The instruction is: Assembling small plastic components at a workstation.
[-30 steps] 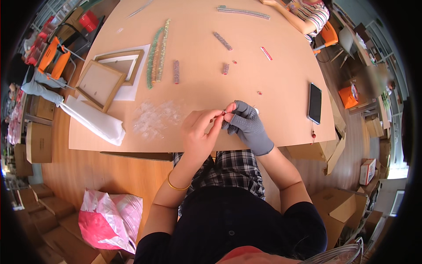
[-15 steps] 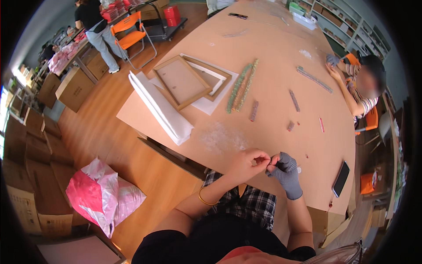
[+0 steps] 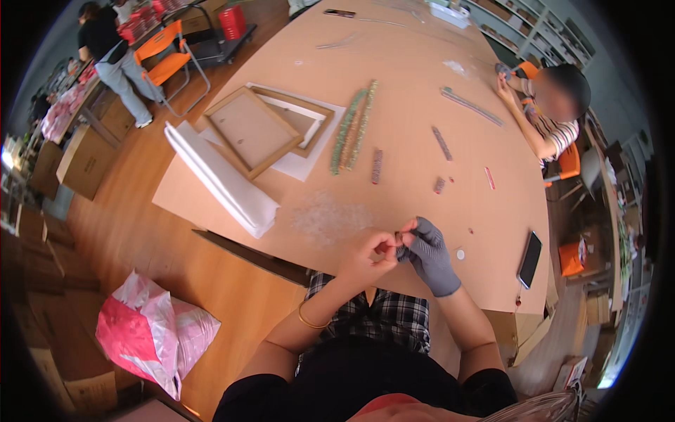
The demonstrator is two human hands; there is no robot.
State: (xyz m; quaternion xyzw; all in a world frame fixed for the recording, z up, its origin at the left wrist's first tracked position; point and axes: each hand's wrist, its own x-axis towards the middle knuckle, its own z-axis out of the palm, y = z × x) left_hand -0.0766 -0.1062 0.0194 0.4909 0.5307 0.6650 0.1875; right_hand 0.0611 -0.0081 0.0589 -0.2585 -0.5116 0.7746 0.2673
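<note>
Bare left hand (image 3: 371, 256) and grey-gloved right hand (image 3: 427, 256) pinch a tiny dark piece (image 3: 399, 238) between them, its shape unclear; beyond them, slim, grainy green strands (image 3: 346, 137); just beside the right hand, a round white disc (image 3: 460, 254).

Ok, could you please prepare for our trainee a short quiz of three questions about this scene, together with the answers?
1. Which hand of the camera wearer wears the grey glove?
2. True or false: the smartphone lies to the right of both wooden picture frames.
3. The bangle on the left forearm is: A) green, B) gold-coloured, C) black.

Key:
1. The right hand.
2. True.
3. B.
</note>
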